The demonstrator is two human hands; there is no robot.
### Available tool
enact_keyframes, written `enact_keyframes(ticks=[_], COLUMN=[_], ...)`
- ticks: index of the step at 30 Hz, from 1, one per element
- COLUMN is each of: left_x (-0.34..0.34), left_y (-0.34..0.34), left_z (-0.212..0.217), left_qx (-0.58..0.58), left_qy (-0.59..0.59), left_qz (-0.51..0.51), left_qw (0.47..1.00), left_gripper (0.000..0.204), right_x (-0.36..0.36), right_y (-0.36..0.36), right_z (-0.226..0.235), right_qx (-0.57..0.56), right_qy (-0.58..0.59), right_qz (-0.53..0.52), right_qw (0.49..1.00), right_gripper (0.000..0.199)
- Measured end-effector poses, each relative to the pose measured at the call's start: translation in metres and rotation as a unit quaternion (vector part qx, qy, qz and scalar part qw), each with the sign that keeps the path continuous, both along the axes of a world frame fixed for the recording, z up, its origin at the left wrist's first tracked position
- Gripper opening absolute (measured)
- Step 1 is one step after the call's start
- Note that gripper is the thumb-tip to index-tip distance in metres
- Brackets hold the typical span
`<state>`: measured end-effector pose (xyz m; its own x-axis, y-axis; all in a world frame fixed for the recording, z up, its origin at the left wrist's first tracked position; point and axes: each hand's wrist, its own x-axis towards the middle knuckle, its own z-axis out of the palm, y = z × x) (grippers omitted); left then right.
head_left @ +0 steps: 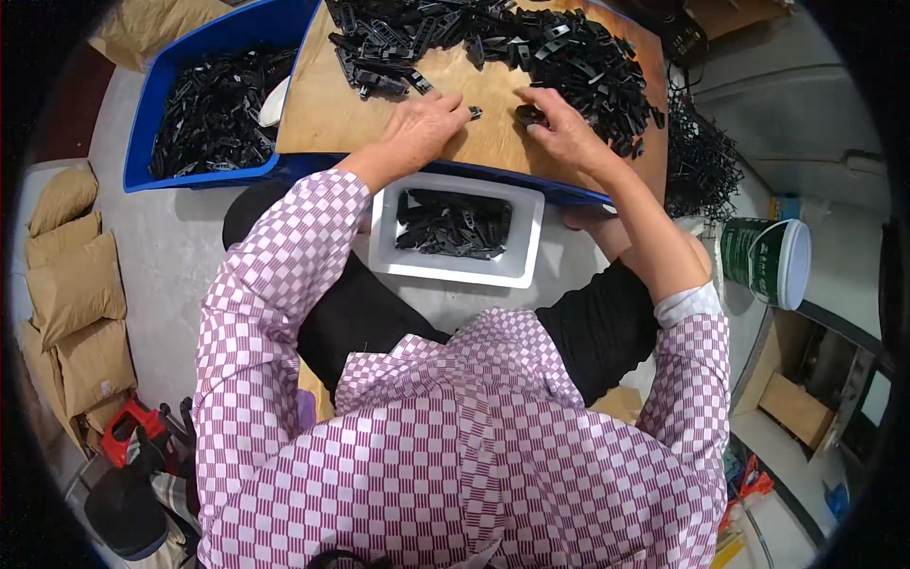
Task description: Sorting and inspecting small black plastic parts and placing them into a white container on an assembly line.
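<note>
Over the wooden board (365, 128), my left hand (422, 128) is closed, with the end of a small black plastic part (476, 113) sticking out past its fingertips. To its right, my right hand (566, 135) curls its thumb and fingers around another black plastic part (528, 116). Its fingers partly cover that piece. A large heap of similar black parts (592, 76) spreads over the far and right side of the board. Just beyond my left fingers lies a loose part (420, 82).
Below the board's near edge, a white bin (455, 270) holds black parts. At the left stands a blue tub (139, 142) with many more parts and a white scoop-like object (275, 104). A green bucket (754, 258) is at right; brown packages (81, 284) are stacked at left.
</note>
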<state>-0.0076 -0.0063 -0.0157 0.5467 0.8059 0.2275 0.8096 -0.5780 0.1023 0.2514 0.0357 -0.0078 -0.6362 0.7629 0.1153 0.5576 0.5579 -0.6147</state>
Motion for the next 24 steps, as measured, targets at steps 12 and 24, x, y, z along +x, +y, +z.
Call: enact_keyframes(ticks=[12,24], left_x=[0.010,-0.004], left_y=[-0.007,-0.007], left_z=[0.021,0.022], left_qx=[-0.042,-0.127], left_qy=[0.010,-0.054], left_qz=[-0.050,0.073], left_qw=[0.998,0.988], left_gripper=[0.012,0.022], right_x=[-0.018,-0.029], right_y=[0.013,-0.011], right_z=[0.007,0.022], right_qx=[-0.141,-0.150], right_qy=[0.067,-0.024], right_qz=[-0.048,-0.009], right_qw=[0.987,0.988], right_gripper=[0.042,0.031])
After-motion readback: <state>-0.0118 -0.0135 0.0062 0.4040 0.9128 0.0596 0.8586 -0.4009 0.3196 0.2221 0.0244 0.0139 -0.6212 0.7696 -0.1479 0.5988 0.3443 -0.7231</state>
